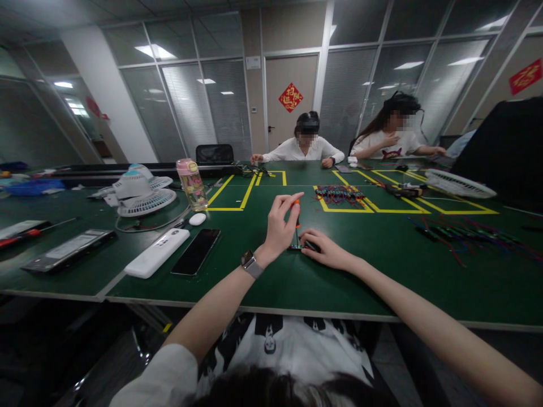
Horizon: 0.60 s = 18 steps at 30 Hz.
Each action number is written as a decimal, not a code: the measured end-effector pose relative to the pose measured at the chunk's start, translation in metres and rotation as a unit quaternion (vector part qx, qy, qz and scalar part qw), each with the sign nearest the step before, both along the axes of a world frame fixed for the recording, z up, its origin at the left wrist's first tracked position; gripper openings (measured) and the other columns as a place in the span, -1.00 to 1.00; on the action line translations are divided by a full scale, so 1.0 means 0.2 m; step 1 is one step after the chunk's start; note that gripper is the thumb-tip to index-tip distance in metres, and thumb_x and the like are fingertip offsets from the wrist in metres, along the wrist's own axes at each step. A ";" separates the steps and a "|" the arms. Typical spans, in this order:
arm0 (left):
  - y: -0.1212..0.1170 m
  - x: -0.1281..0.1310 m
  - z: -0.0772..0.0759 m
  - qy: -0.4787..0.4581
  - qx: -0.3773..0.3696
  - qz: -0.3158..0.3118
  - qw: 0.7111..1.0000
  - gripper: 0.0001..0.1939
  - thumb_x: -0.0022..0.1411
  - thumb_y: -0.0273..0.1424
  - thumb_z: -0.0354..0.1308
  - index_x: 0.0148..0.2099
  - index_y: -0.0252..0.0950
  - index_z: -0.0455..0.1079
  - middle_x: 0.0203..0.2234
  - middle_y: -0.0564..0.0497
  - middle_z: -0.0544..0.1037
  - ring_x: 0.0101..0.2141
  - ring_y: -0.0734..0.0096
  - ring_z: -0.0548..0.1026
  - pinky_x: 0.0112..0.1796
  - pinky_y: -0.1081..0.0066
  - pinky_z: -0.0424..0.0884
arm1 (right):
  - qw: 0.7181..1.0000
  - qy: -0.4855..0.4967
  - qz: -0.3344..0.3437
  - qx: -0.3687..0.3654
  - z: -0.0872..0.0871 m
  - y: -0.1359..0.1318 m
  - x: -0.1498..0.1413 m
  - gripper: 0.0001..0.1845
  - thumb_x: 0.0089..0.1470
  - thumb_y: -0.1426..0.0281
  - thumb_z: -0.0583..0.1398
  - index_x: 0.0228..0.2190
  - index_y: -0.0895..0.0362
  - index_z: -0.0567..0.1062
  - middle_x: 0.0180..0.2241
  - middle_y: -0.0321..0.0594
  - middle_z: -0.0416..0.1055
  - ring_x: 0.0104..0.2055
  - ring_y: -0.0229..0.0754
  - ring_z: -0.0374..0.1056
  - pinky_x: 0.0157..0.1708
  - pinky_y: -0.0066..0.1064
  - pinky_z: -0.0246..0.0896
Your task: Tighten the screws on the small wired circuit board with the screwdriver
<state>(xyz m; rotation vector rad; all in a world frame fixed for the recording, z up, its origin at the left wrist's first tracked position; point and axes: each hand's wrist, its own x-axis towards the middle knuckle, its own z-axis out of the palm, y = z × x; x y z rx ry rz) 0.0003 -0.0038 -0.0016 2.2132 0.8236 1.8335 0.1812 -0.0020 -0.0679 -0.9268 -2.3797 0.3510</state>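
One red 福 sign (526,76), left hand (279,225) gripping screwdriver (298,225)

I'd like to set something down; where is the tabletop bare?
One free patch lies between the right forearm, the near table edge and the right-hand wire bundle. A smaller one sits between the phone and the left grip, which holds the screwdriver. It is crowded at left, around the fans, bottle and long white device.
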 end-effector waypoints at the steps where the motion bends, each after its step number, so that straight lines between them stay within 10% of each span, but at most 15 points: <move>1: 0.00 0.00 0.00 0.004 -0.003 -0.011 1.000 -0.69 0.40 -0.38 -0.09 0.09 -0.23 0.36 -0.13 -0.06 0.46 -0.09 0.39 0.43 -0.04 0.37 0.35 | 1.000 0.000 0.001 0.000 0.00 0.00 0.00 -0.96 0.15 0.41 0.16 -0.31 0.11 0.40 -0.15 -0.12 0.33 -0.11 -0.08 0.31 -0.04 -0.19 0.26; 18: -0.01 0.00 0.01 0.003 0.000 -0.006 1.000 -0.74 0.38 -0.37 -0.05 -0.02 -0.24 0.42 -0.18 -0.05 0.43 -0.14 0.38 0.42 -0.08 0.38 0.35 | 1.000 -0.006 0.000 0.005 0.00 0.00 0.00 -0.96 0.16 0.41 0.16 -0.31 0.11 0.41 -0.15 -0.11 0.33 -0.10 -0.07 0.30 -0.04 -0.19 0.25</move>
